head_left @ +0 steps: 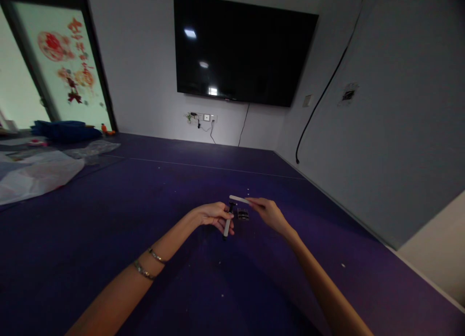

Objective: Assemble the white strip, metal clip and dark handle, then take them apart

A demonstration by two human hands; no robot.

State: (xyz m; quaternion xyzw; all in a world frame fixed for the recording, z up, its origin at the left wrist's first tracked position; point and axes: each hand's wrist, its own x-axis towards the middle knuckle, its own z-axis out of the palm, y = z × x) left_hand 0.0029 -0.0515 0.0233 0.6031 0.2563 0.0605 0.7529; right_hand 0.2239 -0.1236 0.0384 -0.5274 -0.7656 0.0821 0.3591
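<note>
My left hand (218,216) is closed around a razor (227,225) with a pale handle, a dark T-shaped head at the top and a dark lower end. Between thumb and fingers, my right hand (268,212) pinches a slim white stick (239,199). The stick points left, and its rounded tip lies close to the razor's head; whether they touch I cannot tell. Just right of the razor, a small dark case (243,214) with clear-looking edges rests on the purple surface (174,278). What is inside it is too small to make out.
Small white bits are scattered over the surface. At the left lie clear plastic bags (47,174) and a dark blue cloth bundle (67,131). A large television (243,50) hangs on the far wall above sockets (207,117). A black cable (323,91) dangles along the right wall.
</note>
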